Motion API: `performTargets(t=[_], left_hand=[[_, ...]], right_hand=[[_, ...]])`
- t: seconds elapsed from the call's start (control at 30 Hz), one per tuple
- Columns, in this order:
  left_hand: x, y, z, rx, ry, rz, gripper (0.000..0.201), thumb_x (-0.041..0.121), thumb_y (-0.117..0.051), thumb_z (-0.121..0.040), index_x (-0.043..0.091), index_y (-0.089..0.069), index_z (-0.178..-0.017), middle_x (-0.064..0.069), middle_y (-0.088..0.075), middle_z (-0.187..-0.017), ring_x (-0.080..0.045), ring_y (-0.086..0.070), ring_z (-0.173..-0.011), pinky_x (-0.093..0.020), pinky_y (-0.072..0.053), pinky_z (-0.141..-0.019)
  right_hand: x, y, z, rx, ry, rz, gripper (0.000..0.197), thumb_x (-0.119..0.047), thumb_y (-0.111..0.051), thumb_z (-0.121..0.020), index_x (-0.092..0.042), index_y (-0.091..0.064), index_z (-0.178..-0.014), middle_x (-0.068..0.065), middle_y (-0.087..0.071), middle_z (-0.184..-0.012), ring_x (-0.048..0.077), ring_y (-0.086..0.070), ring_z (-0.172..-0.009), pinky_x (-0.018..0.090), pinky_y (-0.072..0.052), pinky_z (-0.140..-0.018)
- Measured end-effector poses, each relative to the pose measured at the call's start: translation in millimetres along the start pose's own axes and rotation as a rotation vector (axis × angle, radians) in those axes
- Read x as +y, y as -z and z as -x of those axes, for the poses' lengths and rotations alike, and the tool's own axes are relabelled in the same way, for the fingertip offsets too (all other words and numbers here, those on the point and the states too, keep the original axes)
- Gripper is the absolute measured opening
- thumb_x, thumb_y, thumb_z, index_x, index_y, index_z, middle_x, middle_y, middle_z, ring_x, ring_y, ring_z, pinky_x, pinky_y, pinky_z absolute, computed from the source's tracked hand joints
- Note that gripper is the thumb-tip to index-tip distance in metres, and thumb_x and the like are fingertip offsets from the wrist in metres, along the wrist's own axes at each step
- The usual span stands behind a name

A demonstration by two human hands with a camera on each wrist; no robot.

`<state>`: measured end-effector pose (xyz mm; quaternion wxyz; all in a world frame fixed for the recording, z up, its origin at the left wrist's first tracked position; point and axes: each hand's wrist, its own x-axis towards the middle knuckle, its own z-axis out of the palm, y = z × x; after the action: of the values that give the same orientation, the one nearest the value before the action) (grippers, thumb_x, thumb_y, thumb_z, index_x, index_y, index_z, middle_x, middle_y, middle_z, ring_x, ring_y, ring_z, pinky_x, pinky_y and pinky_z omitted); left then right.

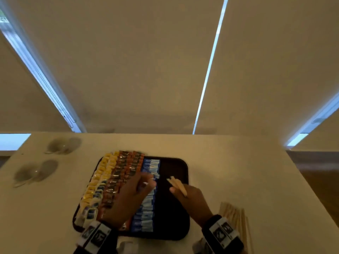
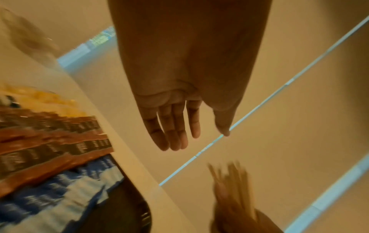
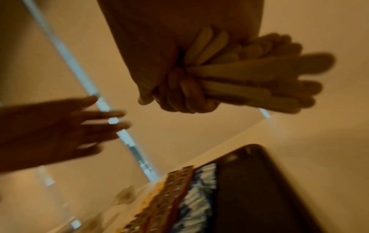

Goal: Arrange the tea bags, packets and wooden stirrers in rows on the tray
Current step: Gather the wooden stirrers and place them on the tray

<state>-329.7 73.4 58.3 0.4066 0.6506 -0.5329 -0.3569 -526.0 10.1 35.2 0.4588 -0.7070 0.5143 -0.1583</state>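
A dark tray (image 1: 174,165) lies on the white table, filled from the left with rows of yellow packets (image 1: 102,171), brown packets (image 1: 124,173) and blue-and-white packets (image 1: 148,202). Its right strip is bare. My right hand (image 1: 187,194) hovers over that strip and grips a bundle of wooden stirrers (image 1: 177,186); the right wrist view shows the stirrers (image 3: 249,78) fanning out of my curled fingers. My left hand (image 1: 139,186) hovers over the blue row, fingers straight and empty, as the left wrist view shows the left hand (image 2: 179,126).
More loose wooden stirrers (image 1: 236,222) lie on the table right of the tray, near the front edge. Two clear glasses (image 1: 60,145) (image 1: 34,173) lie at the back left. The table's far edge (image 1: 165,133) meets pale window blinds.
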Motion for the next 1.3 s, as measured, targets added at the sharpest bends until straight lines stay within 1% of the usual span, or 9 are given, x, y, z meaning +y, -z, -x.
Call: performTargets(t=[0.1, 0.27, 0.4, 0.57, 0.8, 0.97, 1.07, 1.17, 1.3], left_hand=[[37, -2, -14, -0.057, -0.114, 0.113, 0.054, 0.072, -0.053, -0.072, 0.039, -0.053, -0.115, 0.016, -0.060, -0.113, -0.001, -0.060, -0.103, -0.025, -0.050, -0.089], [105, 37, -35, 0.113, -0.315, 0.223, 0.032, 0.041, -0.049, -0.089, 0.018, -0.062, -0.108, -0.007, -0.070, -0.090, -0.017, -0.068, -0.066, -0.021, -0.051, -0.071], [116, 82, -45, 0.352, -0.442, 0.085, 0.024, 0.034, -0.042, -0.097, 0.023, -0.062, -0.105, 0.007, -0.069, -0.099, -0.008, -0.065, -0.086, -0.017, -0.046, -0.082], [114, 100, -38, 0.131, -0.511, 0.093, 0.030, 0.018, -0.034, -0.100, 0.013, -0.058, -0.117, 0.001, -0.065, -0.115, -0.007, -0.060, -0.109, -0.020, -0.047, -0.089], [104, 133, -40, 0.031, -0.603, -0.039, 0.032, 0.013, -0.035, -0.101, 0.020, -0.043, -0.132, 0.007, -0.049, -0.135, 0.007, -0.052, -0.105, -0.014, -0.038, -0.093], [76, 159, -42, 0.041, -0.385, 0.196, 0.047, 0.052, -0.054, -0.085, 0.036, -0.040, -0.127, 0.012, -0.050, -0.131, 0.004, -0.043, -0.124, -0.030, -0.037, -0.106], [57, 161, -29, -0.175, -0.244, 0.126, 0.066, 0.072, -0.063, -0.065, 0.043, -0.042, -0.121, 0.009, -0.060, -0.117, -0.003, -0.059, -0.108, -0.029, -0.051, -0.087], [57, 150, -20, -0.282, -0.280, -0.120, 0.050, 0.057, -0.061, -0.079, 0.033, -0.044, -0.119, 0.009, -0.062, -0.097, -0.005, -0.062, -0.084, -0.026, -0.051, -0.073], [53, 148, -18, -0.212, -0.393, -0.216, 0.018, 0.032, -0.046, -0.096, 0.015, -0.047, -0.103, 0.004, -0.053, -0.071, -0.009, -0.051, -0.058, -0.026, -0.039, -0.056]], right_hand=[[-43, -11, -5, -0.099, 0.196, -0.025, 0.028, -0.044, -0.050, -0.093, -0.024, -0.067, -0.083, -0.007, -0.065, -0.080, 0.009, -0.060, -0.075, 0.026, -0.044, -0.070], [-124, 6, -35, 0.001, 0.393, 0.112, 0.032, -0.023, -0.056, -0.092, -0.012, -0.058, -0.062, 0.012, -0.067, -0.072, 0.010, -0.053, -0.061, 0.024, -0.031, -0.052], [-175, 7, -45, 0.107, 0.479, 0.103, 0.051, -0.018, -0.062, -0.087, -0.024, -0.036, -0.045, -0.007, -0.039, -0.042, 0.004, -0.043, -0.040, 0.019, -0.026, -0.043], [-202, -20, -45, 0.200, 0.635, 0.262, 0.030, -0.017, -0.045, -0.080, -0.005, -0.054, -0.054, 0.012, -0.055, -0.052, 0.016, -0.045, -0.046, 0.026, -0.024, -0.047], [-221, -56, -44, 0.143, 0.485, -0.110, 0.039, 0.008, -0.046, -0.087, -0.011, -0.044, -0.054, -0.004, -0.042, -0.050, 0.004, -0.039, -0.043, 0.014, -0.028, -0.046], [-240, -54, -38, 0.169, 0.275, -0.659, 0.041, -0.024, -0.046, -0.097, -0.011, -0.052, -0.059, 0.002, -0.053, -0.053, 0.008, -0.051, -0.050, 0.025, -0.044, -0.058], [-243, -48, -35, 0.209, 0.287, -0.853, 0.031, -0.034, -0.053, -0.094, -0.015, -0.059, -0.069, -0.004, -0.060, -0.067, 0.010, -0.059, -0.069, 0.031, -0.048, -0.073], [-240, -55, -30, 0.228, 0.213, -0.781, 0.027, -0.040, -0.054, -0.092, -0.016, -0.062, -0.082, -0.007, -0.061, -0.082, 0.005, -0.060, -0.077, 0.026, -0.046, -0.073], [-239, -54, -30, 0.225, 0.262, -0.754, 0.036, -0.028, -0.052, -0.094, -0.014, -0.051, -0.062, 0.002, -0.057, -0.078, 0.005, -0.059, -0.080, 0.027, -0.042, -0.081]])
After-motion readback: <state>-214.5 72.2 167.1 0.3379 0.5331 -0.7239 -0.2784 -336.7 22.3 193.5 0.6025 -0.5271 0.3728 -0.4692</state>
